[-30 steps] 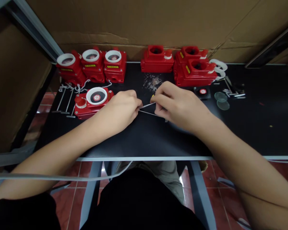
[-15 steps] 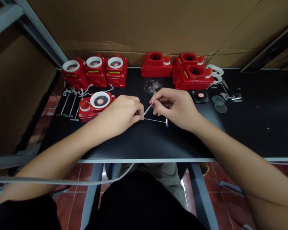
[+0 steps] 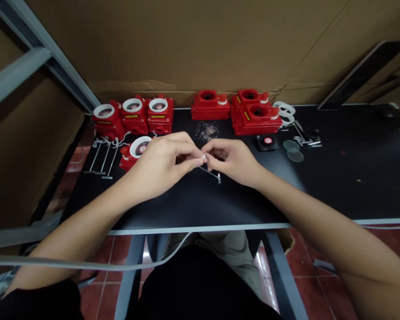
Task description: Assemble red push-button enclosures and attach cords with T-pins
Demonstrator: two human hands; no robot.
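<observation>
My left hand (image 3: pixel 168 162) is closed in a pinch on a short bit of white cord (image 3: pixel 203 157). From the other side my right hand (image 3: pixel 237 161) pinches the same cord, fingertips nearly meeting the left ones. Below the fingers a small T-shaped metal hammer (image 3: pixel 219 178) sticks out to the right; its thin rod runs up to the left fingertips, which hide its far end. Behind my left hand sits a red box with a white ring (image 3: pixel 132 150), partly covered by that hand.
Back left stand several red boxes with white rings (image 3: pixel 160 120), three hammers (image 3: pixel 102 162) tied in front. Red boxes without rings (image 3: pixel 210 109) stand farther right. White rings (image 3: pixel 284 108), glass discs (image 3: pixel 295 155), a black square part (image 3: pixel 267 142) and crumbs (image 3: pixel 206 130) lie about the black table (image 3: pixel 336 186).
My hands have come together, and the stretch of cord between them has shortened to a small white bit. The hammer's head now hangs closer to the fingertips. The camera view has shifted slightly.
</observation>
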